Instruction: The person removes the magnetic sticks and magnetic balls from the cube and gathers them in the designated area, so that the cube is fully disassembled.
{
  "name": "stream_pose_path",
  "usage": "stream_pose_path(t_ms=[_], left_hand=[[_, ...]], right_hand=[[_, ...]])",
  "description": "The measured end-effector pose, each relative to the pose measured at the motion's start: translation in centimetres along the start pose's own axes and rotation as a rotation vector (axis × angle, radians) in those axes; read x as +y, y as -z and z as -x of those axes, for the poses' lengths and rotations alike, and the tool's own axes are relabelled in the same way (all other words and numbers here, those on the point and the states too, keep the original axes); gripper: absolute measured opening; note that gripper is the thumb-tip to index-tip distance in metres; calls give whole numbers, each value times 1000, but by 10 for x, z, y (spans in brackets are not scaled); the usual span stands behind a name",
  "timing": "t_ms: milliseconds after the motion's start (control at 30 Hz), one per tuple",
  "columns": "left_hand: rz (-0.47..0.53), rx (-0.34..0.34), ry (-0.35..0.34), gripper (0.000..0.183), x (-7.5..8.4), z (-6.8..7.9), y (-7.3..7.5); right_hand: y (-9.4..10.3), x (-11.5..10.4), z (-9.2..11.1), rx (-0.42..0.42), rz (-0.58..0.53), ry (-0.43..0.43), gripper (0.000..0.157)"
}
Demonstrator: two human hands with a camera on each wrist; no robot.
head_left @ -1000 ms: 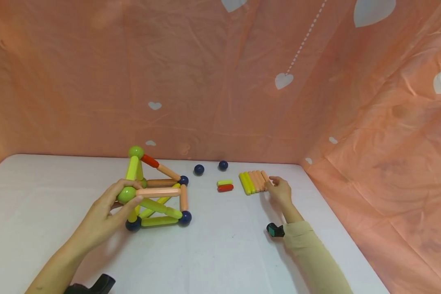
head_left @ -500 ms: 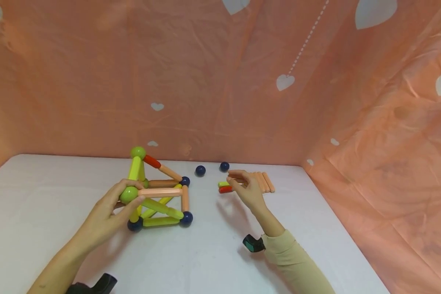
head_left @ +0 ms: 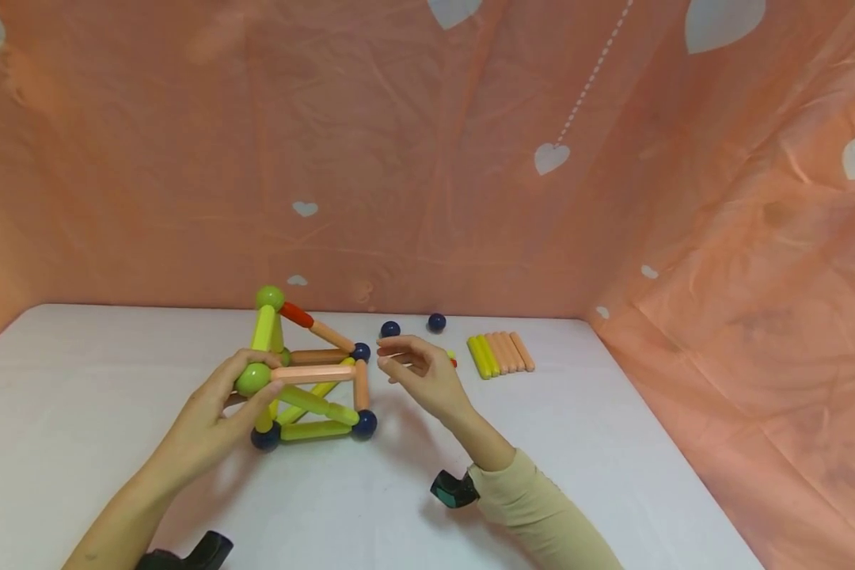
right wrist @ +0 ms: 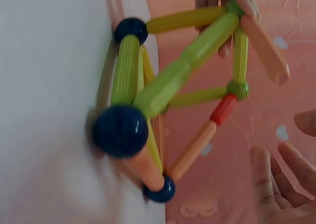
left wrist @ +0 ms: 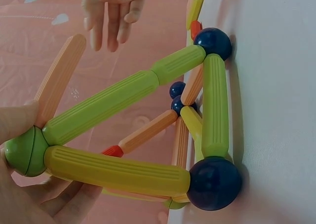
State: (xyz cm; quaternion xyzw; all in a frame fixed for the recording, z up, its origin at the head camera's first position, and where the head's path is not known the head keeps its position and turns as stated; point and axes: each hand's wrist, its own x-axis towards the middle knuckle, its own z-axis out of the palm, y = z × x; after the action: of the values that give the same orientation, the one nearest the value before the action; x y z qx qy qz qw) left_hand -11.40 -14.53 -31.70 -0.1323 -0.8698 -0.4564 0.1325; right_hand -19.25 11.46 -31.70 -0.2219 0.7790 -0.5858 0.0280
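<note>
My left hand grips a green ball at the upper near corner of a frame built from ball-and-rod pieces. From that ball an orange rod sticks out to the right, its far end free in the left wrist view. Dark blue balls form corners at table level, joined by yellow-green rods. A red rod slopes down from the other upper green ball. My right hand hovers just right of the frame, fingers loosely bent, holding nothing.
Two loose dark blue balls lie near the table's back edge. A row of yellow and orange rods rests at right. Short green and red rods are mostly hidden behind my right hand. A pink cloth hangs behind.
My right hand has moved left from beside the rod row, over the short rods, to near the frame. The rod row looks unchanged. My left hand keeps its grip on the green ball.
</note>
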Motion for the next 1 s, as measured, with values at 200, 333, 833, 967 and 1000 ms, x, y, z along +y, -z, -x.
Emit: stream_pose_path(t_ms=[200, 333, 833, 967, 1000], left_hand=[[0, 3, 1, 22, 0, 1, 0], [6, 5, -8, 22, 0, 1, 0], [10, -17, -62, 60, -1, 3, 9], [-16, -10, -50, 58, -2, 6, 17], [-19, -7, -48, 53, -2, 6, 18]], right_hand=[[-12, -8, 1, -83, -39, 20, 30], [-18, -11, 2, -98, -39, 23, 30], [-32, -18, 2, -198, -119, 91, 31], [-35, -18, 2, -200, -104, 87, 29], [-35, -17, 2, -196, -99, 92, 29]])
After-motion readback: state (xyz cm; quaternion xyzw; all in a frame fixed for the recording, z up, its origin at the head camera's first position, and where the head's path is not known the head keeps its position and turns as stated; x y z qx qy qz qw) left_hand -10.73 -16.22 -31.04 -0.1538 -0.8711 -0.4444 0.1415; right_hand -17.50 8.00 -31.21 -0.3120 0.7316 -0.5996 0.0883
